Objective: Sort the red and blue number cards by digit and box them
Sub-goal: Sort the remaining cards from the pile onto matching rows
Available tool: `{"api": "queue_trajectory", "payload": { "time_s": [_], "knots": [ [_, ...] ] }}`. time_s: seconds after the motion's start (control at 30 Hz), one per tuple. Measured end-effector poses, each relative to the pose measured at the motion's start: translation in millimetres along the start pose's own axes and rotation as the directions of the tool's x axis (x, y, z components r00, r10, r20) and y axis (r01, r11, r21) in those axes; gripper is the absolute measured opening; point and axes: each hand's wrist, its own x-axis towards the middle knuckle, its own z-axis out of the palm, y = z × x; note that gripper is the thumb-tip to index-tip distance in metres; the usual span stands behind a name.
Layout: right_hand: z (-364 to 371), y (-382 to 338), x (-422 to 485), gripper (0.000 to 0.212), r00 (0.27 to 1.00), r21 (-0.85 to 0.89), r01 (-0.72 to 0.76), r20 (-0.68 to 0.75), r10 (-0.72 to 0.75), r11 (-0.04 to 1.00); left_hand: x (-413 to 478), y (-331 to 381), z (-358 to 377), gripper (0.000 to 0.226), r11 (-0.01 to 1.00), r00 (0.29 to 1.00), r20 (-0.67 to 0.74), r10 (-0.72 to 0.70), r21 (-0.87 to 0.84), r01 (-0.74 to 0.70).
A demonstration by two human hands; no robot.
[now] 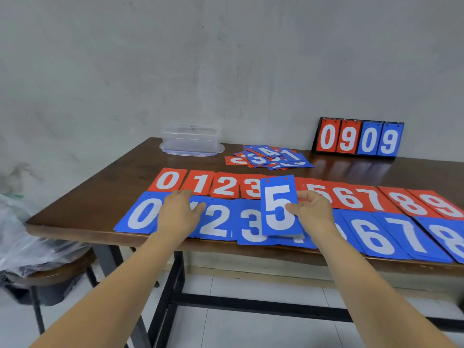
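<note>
Head view, your right hand (311, 209): thumb and fingers pinch the right edge of the blue 5 card (278, 204), holding it upright and lifted off the bench (113, 187).

Head view, your left hand (180, 209): fingers relaxed and flat, resting on the blue pile between the 0 and the 2. It holds nothing.

Blue row (376, 237): runs under and to both sides of your hands, showing 0, 2, 3, a partly covered 4, then 6, 7 and 8. The pile under your right hand is hidden, and the row's right end runs out of view.

Red row (223, 184): just beyond your fingertips, reading 0, 1, 2, 3, then 5 to 9. The held card hides the 4.

Loose heap (271, 156): a mixed red and blue pile well beyond your right hand, not yet sorted.

Clear box (190, 141): far beyond your left hand, at the back of the bench. No cards show inside it.

Scoreboard stand (359, 139): beyond and to the right of your right hand, showing 0 9 0 9.

Progress: sorting looks well advanced. The heap is unsorted and boxing has not begun.
</note>
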Motion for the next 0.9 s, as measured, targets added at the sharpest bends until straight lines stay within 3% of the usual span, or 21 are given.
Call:
{"api": "queue_trajectory", "payload": {
  "time_s": [0.23, 0.33, 0.43, 0.53, 0.67, 0.8, 0.9],
  "knots": [
    [-96.8, 21.7, 16.3, 0.022, 0.989, -0.080, -0.009, -0.145, -0.003, 0.997, -14.8, 48.2, 31.0, 0.052, 1.000, 1.000, 0.017, 0.022, -0.021, -0.022],
    [-115.1, 28.5, 25.3, 0.025, 0.991, -0.093, -0.052, -0.126, 0.040, 0.994, -20.8, 66.0, 41.5, 0.053, 1.000, 1.000, 0.016, 0.015, -0.011, -0.015],
    [-112.9, 39.0, 27.1, 0.035, 0.994, -0.240, -0.057, -0.100, 0.033, 0.969, -27.1, 82.0, 49.7, 0.053, 1.000, 1.000, 0.012, 0.015, 0.009, -0.015],
    [-104.1, 49.7, 19.6, 0.037, 0.990, -0.525, -0.015, -0.128, -0.062, 0.851, -34.8, 94.0, 55.3, 0.054, 0.999, 1.000, 0.023, 0.004, 0.033, -0.005],
    [-99.6, 55.6, 12.4, 0.041, 0.970, -0.715, 0.039, -0.139, -0.197, 0.698, -43.9, 107.0, 57.9, 0.057, 0.997, 1.000, 0.015, 0.012, 0.072, -0.013],
    [-99.6, 58.4, 11.3, 0.038, 0.965, -0.716, 0.114, -0.087, -0.249, 0.688, -55.9, 117.6, 62.7, 0.065, 0.993, 0.997, 0.051, 0.062, 0.096, -0.067],
    [-96.5, 60.3, 13.5, 0.058, 0.962, -0.670, 0.183, -0.027, -0.270, 0.720, -62.0, 122.1, 68.5, 0.070, 0.981, 0.986, 0.120, 0.112, 0.143, -0.129]
  ]
}}
